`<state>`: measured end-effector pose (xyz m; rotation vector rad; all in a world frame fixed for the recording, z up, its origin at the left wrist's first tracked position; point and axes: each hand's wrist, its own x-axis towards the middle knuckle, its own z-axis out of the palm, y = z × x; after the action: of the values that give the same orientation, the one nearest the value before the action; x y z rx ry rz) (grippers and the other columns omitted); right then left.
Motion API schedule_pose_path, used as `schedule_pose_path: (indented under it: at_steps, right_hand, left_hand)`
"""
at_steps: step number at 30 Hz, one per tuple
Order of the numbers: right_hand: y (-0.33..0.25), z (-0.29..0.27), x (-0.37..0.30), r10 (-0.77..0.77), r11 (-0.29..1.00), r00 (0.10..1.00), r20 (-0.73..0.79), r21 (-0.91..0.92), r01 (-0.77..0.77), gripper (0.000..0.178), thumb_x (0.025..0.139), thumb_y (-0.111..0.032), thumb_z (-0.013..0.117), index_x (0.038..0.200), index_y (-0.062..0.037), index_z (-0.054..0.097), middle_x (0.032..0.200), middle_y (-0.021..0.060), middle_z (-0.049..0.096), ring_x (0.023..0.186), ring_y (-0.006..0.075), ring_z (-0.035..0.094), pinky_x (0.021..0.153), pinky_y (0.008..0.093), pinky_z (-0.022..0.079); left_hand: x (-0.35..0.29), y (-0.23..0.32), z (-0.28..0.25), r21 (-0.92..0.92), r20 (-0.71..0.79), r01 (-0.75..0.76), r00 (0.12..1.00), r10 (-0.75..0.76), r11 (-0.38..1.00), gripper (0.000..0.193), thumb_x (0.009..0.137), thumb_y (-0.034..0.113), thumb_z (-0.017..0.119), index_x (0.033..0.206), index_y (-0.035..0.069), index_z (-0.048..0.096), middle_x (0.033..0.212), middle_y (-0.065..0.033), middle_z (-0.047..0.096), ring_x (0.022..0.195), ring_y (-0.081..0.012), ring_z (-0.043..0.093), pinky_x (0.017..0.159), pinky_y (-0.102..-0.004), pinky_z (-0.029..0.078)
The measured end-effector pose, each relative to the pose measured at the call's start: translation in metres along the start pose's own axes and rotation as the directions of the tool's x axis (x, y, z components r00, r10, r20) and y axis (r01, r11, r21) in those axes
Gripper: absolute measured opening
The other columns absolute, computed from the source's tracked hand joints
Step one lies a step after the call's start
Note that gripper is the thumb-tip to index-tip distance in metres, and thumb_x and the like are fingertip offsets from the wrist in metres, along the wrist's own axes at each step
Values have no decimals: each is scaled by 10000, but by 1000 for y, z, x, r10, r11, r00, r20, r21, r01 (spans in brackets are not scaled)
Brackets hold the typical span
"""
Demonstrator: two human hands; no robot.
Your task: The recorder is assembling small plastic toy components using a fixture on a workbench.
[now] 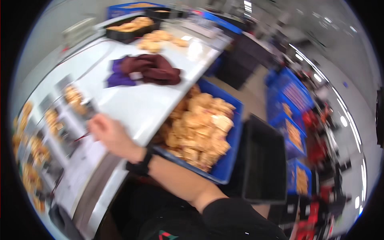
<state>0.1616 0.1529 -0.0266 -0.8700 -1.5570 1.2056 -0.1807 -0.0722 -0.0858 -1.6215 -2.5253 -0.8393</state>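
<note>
My right hand [105, 130] reaches left over the white table [120, 100], a black band [140, 162] round its wrist. Motion smears its fingers; they look bent, but I cannot tell whether they hold anything. Close by the fingertips are a thin dark-red item [82, 137] and a pack of golden, biscuit-like food [75, 99]. Several similar packs [39, 148] line the table's left side. Under the wrist lie a white sheet [82, 166] and a grey-brown strip [98, 188]. My left hand is out of view.
Blue crate [238, 132] heaped with golden pieces [200, 128] stands beside the table; a black bin [266, 160] adjoins it. Maroon cloth [154, 70] and purple cloth [120, 74] lie on the tabletop. Beyond are loose pieces [156, 39] and a black tray [116, 35]. Blue crates [286, 92] stand right.
</note>
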Motion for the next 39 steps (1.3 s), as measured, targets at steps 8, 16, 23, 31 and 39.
schedule_pose_path:
  at_steps: [8,16,23,31,39]
  right_hand:
    - [14,-33,-16,155,985,975,-162,-54,-165,194,999,-196,467,814,-139,481,656,-56,394,553,31,354,470,198,270]
    - [-18,3,-11,184,944,981,-61,-267,-193,287,1000,-253,409,785,-83,493,625,-18,450,530,71,360,495,225,297]
    - [-17,3,-11,189,949,980,-62,-246,-199,267,1000,-242,412,809,-80,502,637,-15,459,537,70,371,496,219,303]
    - [-3,-17,-16,137,980,987,-79,-135,-146,256,1024,-225,411,809,-93,456,610,-38,395,515,26,320,460,198,262]
    - [-36,-15,-57,189,982,859,475,-65,-180,140,971,-133,515,1006,-22,592,887,15,604,794,89,548,723,225,449]
  left_hand:
    - [2,104,-2,-188,-215,-165,969,124,968,69,744,123,671,801,94,647,751,-79,567,764,-289,550,688,-403,438]
    - [-12,97,-27,-222,-158,-30,987,-5,975,113,806,208,675,849,104,673,771,-41,598,723,-240,585,659,-365,459]
    - [-14,96,-21,-225,-157,-15,987,-21,974,94,783,220,708,840,148,697,761,-5,624,675,-197,586,648,-328,443]
    - [-4,100,-20,-228,-166,-59,986,21,972,91,743,170,706,806,115,670,747,-27,613,713,-248,579,690,-376,433]
    - [-28,73,-12,-161,-174,43,982,-71,986,163,814,-17,615,976,-11,599,1030,-146,530,997,-295,516,888,-369,407]
